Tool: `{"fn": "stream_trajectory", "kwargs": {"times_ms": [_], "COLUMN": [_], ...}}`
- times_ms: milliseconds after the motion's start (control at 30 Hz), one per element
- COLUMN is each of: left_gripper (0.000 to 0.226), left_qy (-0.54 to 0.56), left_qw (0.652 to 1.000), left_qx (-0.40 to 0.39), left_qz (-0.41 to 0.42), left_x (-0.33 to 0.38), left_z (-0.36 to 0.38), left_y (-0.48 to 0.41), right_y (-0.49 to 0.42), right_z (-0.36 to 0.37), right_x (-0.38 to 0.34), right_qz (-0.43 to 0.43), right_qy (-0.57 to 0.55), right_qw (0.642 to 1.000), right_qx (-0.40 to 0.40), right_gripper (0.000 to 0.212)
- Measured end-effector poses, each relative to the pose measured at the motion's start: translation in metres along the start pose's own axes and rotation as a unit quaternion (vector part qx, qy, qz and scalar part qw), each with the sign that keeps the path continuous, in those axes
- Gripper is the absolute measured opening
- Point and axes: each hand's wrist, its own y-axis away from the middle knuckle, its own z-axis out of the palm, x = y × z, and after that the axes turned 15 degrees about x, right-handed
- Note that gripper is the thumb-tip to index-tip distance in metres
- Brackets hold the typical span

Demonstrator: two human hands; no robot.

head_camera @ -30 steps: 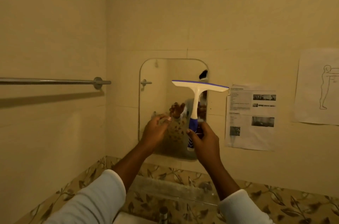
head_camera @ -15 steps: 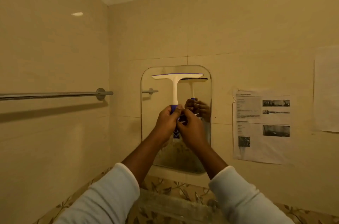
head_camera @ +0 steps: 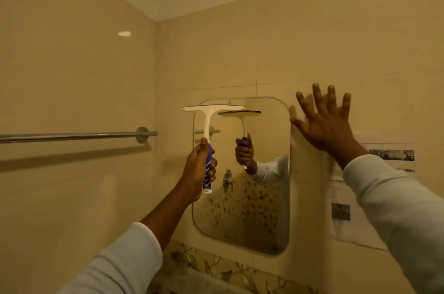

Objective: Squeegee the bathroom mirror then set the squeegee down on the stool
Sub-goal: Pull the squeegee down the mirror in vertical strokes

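While my left hand (head_camera: 199, 168) grasps the blue grip of the white plastic T-shaped squeegee (head_camera: 207, 125), its blade sits level at the upper left corner of the rounded rectangular wall mirror (head_camera: 264, 197), apparently just short of the glass. My right hand (head_camera: 324, 123) is released, fingers spread straight, beside the mirror's upper right edge; contact with the beige tiled wall (head_camera: 240, 53) cannot be confirmed. Step in hand: positioning for a wiping stroke. Next move, in my judgement: seat the blade flat and draw downward evenly. No stool is in view.
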Motion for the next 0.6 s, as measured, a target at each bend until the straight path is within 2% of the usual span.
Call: {"fn": "stream_trajectory", "kwargs": {"times_ms": [100,233,400,600], "left_gripper": [0.052,0.057,0.061,0.062], "left_qy": [0.0,-0.017,-0.052,-0.095], "left_qw": [1.0,1.0,0.997,0.992], "left_qx": [0.012,0.006,0.058,0.081], "left_qz": [0.006,0.012,-0.003,0.034], "left_x": [-0.007,-0.007,0.005,0.013], "left_z": [0.001,0.006,0.016,0.025], "left_y": [-0.005,-0.014,-0.031,-0.063], "right_y": [-0.006,-0.001,-0.003,-0.002], "right_z": [0.01,0.025,0.035,0.041], "right_x": [0.015,0.02,0.023,0.023], "right_qz": [-0.008,-0.025,-0.038,-0.044], "right_qy": [-0.005,0.005,0.006,0.006], "right_qw": [1.0,0.999,0.997,0.995], "right_qx": [-0.01,0.041,0.063,0.088], "right_gripper": [0.086,0.088,0.089,0.09]}}
